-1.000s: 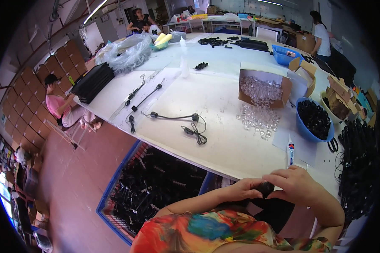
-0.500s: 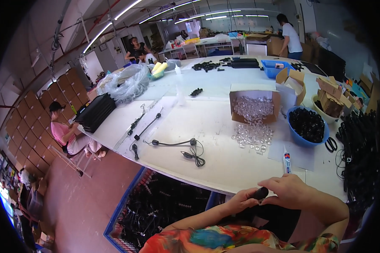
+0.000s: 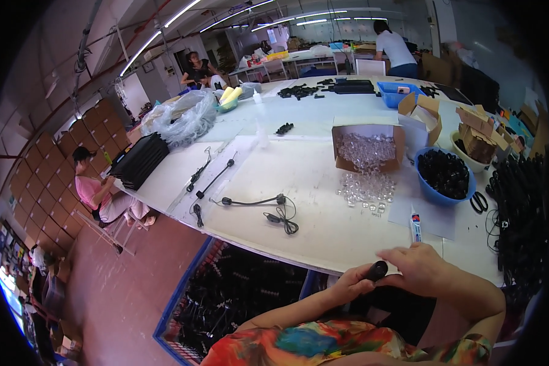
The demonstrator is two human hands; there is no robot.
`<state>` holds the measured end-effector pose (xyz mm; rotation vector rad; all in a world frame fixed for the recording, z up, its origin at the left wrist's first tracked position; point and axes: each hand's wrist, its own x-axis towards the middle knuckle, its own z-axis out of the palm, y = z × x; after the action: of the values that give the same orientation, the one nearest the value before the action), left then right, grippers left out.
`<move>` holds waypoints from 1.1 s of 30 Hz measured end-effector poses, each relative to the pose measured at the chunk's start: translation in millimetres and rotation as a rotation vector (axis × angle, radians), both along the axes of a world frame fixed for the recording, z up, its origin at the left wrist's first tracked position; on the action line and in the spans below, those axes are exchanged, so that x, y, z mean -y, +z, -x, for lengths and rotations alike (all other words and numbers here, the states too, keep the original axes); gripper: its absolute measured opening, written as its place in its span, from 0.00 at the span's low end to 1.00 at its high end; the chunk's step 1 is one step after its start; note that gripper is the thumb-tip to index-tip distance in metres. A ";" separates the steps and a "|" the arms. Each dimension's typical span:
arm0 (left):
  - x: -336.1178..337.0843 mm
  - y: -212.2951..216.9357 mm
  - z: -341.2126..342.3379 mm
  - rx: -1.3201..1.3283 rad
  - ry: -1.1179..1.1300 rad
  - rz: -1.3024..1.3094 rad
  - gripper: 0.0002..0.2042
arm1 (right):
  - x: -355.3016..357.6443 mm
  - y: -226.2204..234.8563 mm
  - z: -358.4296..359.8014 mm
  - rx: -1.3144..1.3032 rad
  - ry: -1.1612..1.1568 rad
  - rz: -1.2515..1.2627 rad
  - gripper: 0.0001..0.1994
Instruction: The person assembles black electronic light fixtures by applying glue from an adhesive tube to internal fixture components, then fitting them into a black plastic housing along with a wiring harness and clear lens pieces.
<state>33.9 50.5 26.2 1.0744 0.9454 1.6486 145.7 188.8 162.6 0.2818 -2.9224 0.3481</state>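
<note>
Both hands meet at the near edge of the white table [image 3: 299, 183]. The left hand [image 3: 348, 285] and right hand [image 3: 422, 269] together grip a small black cylindrical part [image 3: 377, 270], fingers closed around it. A glue tube [image 3: 415, 224] lies just beyond.

Near the lower edge, a sleeve [image 3: 323, 344] shows a bright floral print of orange, teal and yellow. The small part [image 3: 377, 270] is black, as are those filling the blue bowl [image 3: 436, 196] at right (the far basket [image 3: 389, 93] is blue too). The table [image 3: 323, 207] is white, the floor [image 3: 134, 287] reddish-brown.
</note>
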 end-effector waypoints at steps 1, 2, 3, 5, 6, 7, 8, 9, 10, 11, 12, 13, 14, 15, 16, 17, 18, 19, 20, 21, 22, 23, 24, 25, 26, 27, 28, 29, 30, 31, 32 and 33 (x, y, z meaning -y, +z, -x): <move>-3.3 0.6 1.3 -0.053 -0.017 0.000 0.12 | -0.5 0.7 -1.1 0.008 -0.004 0.007 0.17; -3.8 -1.0 0.3 -0.095 -0.029 0.007 0.11 | -1.7 2.3 -1.2 0.024 0.041 0.041 0.17; -4.1 -2.2 -0.8 -0.138 -0.035 -0.002 0.10 | -3.1 4.2 -1.9 0.042 0.084 0.076 0.16; -3.7 -1.0 -6.1 -0.096 -0.074 -0.009 0.09 | -2.9 4.5 -4.2 0.086 0.072 0.060 0.15; -4.5 -1.2 -7.9 -0.088 -0.096 0.019 0.09 | -2.9 1.1 -6.6 0.113 0.035 0.047 0.15; -4.6 2.5 -11.0 -0.030 -0.088 0.088 0.14 | -3.8 -1.2 -8.3 0.144 -0.005 0.037 0.14; -3.9 -2.4 -6.9 -0.073 -0.060 0.192 0.07 | -5.0 0.2 -4.5 0.146 0.005 0.069 0.15; -2.5 7.1 -4.0 -0.121 -0.018 0.257 0.11 | -6.4 -2.2 -1.6 0.079 0.019 0.088 0.15; -2.1 5.9 -3.9 -0.004 0.009 0.231 0.12 | -5.7 -3.2 0.1 -0.019 0.023 0.104 0.15; -2.3 12.8 -2.8 -0.027 0.024 0.197 0.12 | -9.8 -6.2 1.6 0.017 0.049 0.157 0.15; -3.8 17.4 -2.6 -0.088 0.053 0.172 0.11 | -9.3 1.6 4.1 0.091 0.044 0.167 0.15; -4.5 11.4 -0.7 -0.058 0.031 0.178 0.08 | -9.6 0.3 9.2 0.094 0.032 0.194 0.14; -5.6 10.9 -2.3 0.033 0.040 0.147 0.11 | -10.7 -2.3 12.4 0.093 -0.011 0.225 0.13; -6.7 6.7 4.4 0.075 0.014 0.117 0.12 | -11.5 -3.6 14.7 0.077 -0.023 0.268 0.13; -6.7 -3.8 4.2 0.159 -0.003 0.020 0.14 | -7.5 -16.1 10.2 0.027 -0.063 0.406 0.13; -11.9 3.9 0.5 0.260 0.103 0.014 0.17 | -6.6 -32.7 10.3 -0.040 -0.104 0.528 0.16; -15.0 3.7 4.6 0.345 0.101 -0.082 0.19 | -5.6 -45.4 6.8 -0.003 -0.147 0.621 0.18; -18.1 3.8 11.2 0.427 0.105 -0.179 0.20 | -2.2 -59.7 1.0 0.034 -0.185 0.714 0.20; -23.7 9.5 11.9 0.491 0.157 -0.182 0.22 | 5.4 -76.8 -7.6 0.122 -0.267 0.773 0.22; -27.0 14.6 11.9 0.492 0.173 -0.189 0.22 | 12.5 -101.0 -16.5 0.170 -0.277 0.778 0.22; -32.3 16.7 12.7 0.553 0.190 -0.221 0.21 | 17.5 -119.5 -22.5 0.209 -0.208 0.801 0.20; -35.0 18.2 14.2 0.610 0.200 -0.253 0.20 | 24.6 -130.3 -28.6 0.303 -0.226 0.864 0.18; -35.8 20.1 13.4 0.575 0.239 -0.248 0.21 | 36.5 -142.6 -33.0 0.259 -0.244 0.976 0.14; -33.2 22.6 11.6 0.575 0.222 -0.257 0.21 | 42.9 -146.1 -34.2 0.307 -0.256 1.041 0.11; -33.8 25.4 4.6 0.600 0.250 -0.233 0.21 | 45.2 -140.1 -36.5 0.441 -0.325 1.071 0.10; -35.3 27.6 -0.6 0.620 0.273 -0.206 0.20 | 46.8 -146.2 -39.6 0.350 -0.262 1.074 0.10; -35.9 27.6 1.1 0.577 0.235 -0.257 0.23 | 43.6 -140.6 -41.2 0.358 -0.203 1.077 0.10; -38.1 25.7 6.0 0.534 0.191 -0.308 0.26 | 36.4 -128.6 -41.1 0.483 -0.209 1.120 0.11; -46.6 28.6 1.6 0.492 0.262 -0.283 0.24 | 27.5 -133.6 -44.7 0.188 -0.095 1.007 0.12; -50.2 31.6 -1.2 0.442 0.348 -0.255 0.23 | 19.4 -116.3 -49.0 0.170 -0.116 1.094 0.14; -48.0 28.2 4.9 0.260 0.330 -0.242 0.25 | 13.6 -95.9 -56.4 0.209 -0.197 1.232 0.19; -45.9 20.9 11.8 0.080 0.322 -0.243 0.28 | 6.1 -73.4 -64.9 0.218 -0.220 1.292 0.24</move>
<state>22.1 96.3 47.1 1.0444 0.9176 2.0989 210.6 182.6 89.3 -0.2843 -2.2140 2.0891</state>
